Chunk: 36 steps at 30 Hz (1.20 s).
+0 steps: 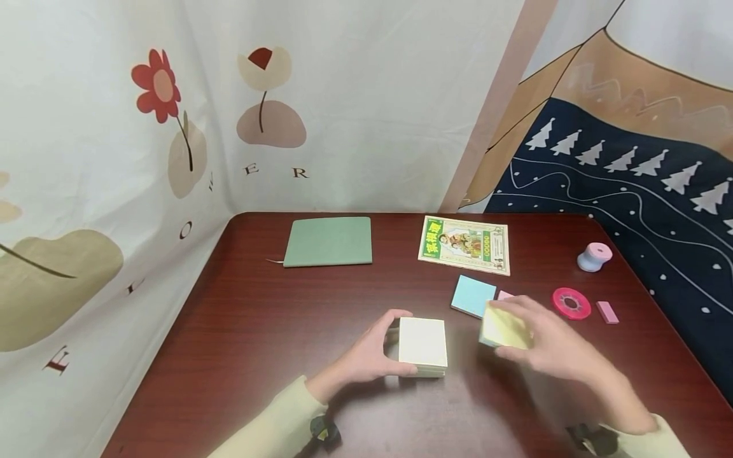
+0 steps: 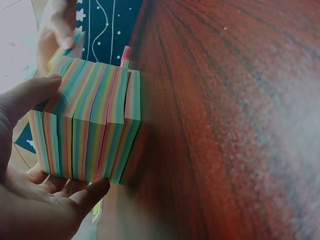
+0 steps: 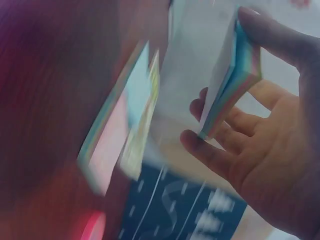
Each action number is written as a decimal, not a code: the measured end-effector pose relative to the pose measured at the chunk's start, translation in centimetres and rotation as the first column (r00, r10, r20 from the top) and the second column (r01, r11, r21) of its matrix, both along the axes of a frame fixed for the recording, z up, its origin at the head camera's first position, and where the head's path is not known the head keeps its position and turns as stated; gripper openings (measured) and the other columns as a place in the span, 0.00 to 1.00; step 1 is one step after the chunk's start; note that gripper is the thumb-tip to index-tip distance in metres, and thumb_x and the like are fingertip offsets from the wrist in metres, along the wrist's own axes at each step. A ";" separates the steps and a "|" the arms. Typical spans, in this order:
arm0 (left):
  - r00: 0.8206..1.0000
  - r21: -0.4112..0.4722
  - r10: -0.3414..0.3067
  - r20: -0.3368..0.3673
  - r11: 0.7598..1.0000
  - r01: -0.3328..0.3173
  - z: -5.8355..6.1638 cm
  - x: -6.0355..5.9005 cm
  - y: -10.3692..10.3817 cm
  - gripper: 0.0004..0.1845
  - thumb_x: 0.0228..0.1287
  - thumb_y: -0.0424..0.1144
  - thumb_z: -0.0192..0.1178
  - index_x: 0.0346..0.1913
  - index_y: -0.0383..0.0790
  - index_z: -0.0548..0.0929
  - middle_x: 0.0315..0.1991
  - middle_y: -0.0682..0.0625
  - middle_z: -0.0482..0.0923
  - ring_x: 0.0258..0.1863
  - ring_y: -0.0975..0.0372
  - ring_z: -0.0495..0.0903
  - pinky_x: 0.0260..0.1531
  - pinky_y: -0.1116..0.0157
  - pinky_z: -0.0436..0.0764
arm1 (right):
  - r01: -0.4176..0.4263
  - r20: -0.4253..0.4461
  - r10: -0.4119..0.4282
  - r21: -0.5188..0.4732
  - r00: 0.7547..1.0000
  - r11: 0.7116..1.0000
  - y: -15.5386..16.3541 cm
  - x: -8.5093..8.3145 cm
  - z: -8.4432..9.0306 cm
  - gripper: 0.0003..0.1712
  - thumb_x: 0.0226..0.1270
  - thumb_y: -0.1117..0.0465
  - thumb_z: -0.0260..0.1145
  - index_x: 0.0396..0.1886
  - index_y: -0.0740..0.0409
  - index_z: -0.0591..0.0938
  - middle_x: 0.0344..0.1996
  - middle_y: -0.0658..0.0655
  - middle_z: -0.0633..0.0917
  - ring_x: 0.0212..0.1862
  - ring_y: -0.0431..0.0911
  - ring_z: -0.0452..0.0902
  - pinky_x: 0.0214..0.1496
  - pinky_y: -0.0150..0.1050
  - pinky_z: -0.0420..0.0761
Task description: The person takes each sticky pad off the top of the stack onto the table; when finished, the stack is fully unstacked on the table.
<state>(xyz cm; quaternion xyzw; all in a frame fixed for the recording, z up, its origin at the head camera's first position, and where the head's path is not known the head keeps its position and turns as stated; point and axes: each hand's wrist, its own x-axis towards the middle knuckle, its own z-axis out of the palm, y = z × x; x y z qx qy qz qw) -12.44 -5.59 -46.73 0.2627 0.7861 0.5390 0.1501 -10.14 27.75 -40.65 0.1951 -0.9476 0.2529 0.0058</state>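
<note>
Notebook (image 1: 329,242) (green) beyond pad stack (image 1: 422,345).

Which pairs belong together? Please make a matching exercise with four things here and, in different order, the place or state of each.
Head view:
1. Left hand
2. Right hand
3. Green notebook
4. Small pink block

A. Lies right of the pink ring
B. Holds the yellow-topped pad
C. Grips the stack of pads
D. Lies left of the illustrated booklet

Pairs: 1-C; 2-B; 3-D; 4-A
</note>
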 end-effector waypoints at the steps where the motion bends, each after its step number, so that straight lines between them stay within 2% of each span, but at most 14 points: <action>1: 1.000 -0.006 0.001 -0.002 1.000 -0.001 0.0 0.0 0.0 0.46 0.45 0.43 0.78 0.67 0.43 0.65 0.58 0.49 0.72 0.57 0.56 0.73 0.59 0.51 0.70 | 0.025 0.002 -0.025 0.009 1.000 1.000 1.2 0.1 -0.1 0.43 0.44 0.49 0.82 0.63 0.52 0.77 0.54 0.56 0.77 0.49 0.49 0.71 0.40 0.45 0.77; 7: 1.000 -0.013 0.002 -0.003 1.000 -0.002 0.1 0.0 0.0 0.46 0.45 0.43 0.78 0.67 0.43 0.65 0.58 0.49 0.72 0.57 0.56 0.72 0.59 0.51 0.69 | 0.175 0.049 -0.182 0.125 0.982 0.977 6.9 0.9 -1.7 0.47 0.41 0.50 0.83 0.62 0.61 0.76 0.53 0.65 0.76 0.47 0.54 0.69 0.39 0.49 0.75; 12: 1.000 -0.020 0.010 -0.013 1.000 -0.010 0.1 0.0 0.0 0.45 0.45 0.44 0.78 0.67 0.44 0.66 0.56 0.50 0.73 0.56 0.56 0.72 0.58 0.51 0.69 | 0.195 0.119 -0.215 0.163 0.969 0.967 9.0 1.1 -3.2 0.52 0.40 0.48 0.83 0.64 0.65 0.72 0.52 0.70 0.74 0.44 0.56 0.69 0.37 0.51 0.75; 20: 1.000 -0.029 0.011 -0.010 1.000 -0.011 0.1 0.1 0.1 0.45 0.44 0.43 0.78 0.67 0.46 0.65 0.57 0.51 0.73 0.56 0.58 0.72 0.59 0.53 0.69 | 0.173 0.132 -0.190 0.131 0.973 0.976 9.1 1.4 -4.7 0.48 0.40 0.53 0.83 0.63 0.65 0.73 0.52 0.67 0.73 0.47 0.57 0.66 0.38 0.50 0.75; 27: 1.000 -0.024 0.014 -0.004 1.000 -0.014 0.1 0.1 0.1 0.45 0.44 0.44 0.79 0.66 0.46 0.66 0.56 0.50 0.73 0.56 0.57 0.73 0.59 0.52 0.69 | 0.171 0.136 -0.191 0.146 0.972 0.974 9.2 1.4 -5.1 0.49 0.41 0.55 0.82 0.65 0.64 0.72 0.54 0.70 0.71 0.48 0.61 0.65 0.40 0.55 0.75; 34: 1.000 -0.013 0.010 -0.002 1.000 -0.010 0.1 0.0 0.1 0.44 0.45 0.44 0.78 0.66 0.49 0.66 0.57 0.49 0.72 0.56 0.56 0.72 0.59 0.51 0.69 | 0.170 0.147 -0.197 0.173 0.969 0.970 8.8 1.2 -4.1 0.51 0.41 0.50 0.82 0.65 0.64 0.72 0.56 0.71 0.70 0.49 0.61 0.65 0.38 0.53 0.77; 36: 1.000 -0.008 0.011 0.002 1.000 -0.011 0.1 0.0 0.1 0.44 0.45 0.43 0.78 0.66 0.49 0.66 0.56 0.49 0.72 0.56 0.56 0.72 0.59 0.51 0.69 | 0.166 0.137 -0.188 0.162 0.972 0.973 8.3 1.0 -3.2 0.50 0.43 0.48 0.81 0.65 0.64 0.72 0.58 0.72 0.70 0.51 0.64 0.66 0.40 0.59 0.78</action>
